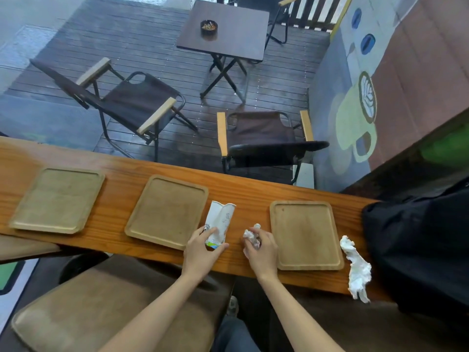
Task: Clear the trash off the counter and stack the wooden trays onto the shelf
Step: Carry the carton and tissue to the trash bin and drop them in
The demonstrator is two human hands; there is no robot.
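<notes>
Task looks early: all three trays sit flat on the counter [121,171], none stacked, no shelf visible in frame, and trash not cleared yet. L to R: left tray [57,200] at mid-left of frame, empty; middle tray [166,211] near centre, empty; right tray [305,235] at centre-right, empty too. Left hand [201,252], just below centre, is curled around the bottom end of a crushed paper cup [218,226] w/ printed pattern, thumb one side, fingers the other; cup lies just right of the middle tray, can't tell if lifted off the wood. Right hand [261,250] is bunched over a crumpled napkin [250,236] between cup and right tray, fingers closed around it. Another wadded napkin [356,268] lies untouched at lower right, beside the right tray, hanging over the near counter edge. Left to do, by judgement: bin cup + both napkins, then stack 3 trays.
</notes>
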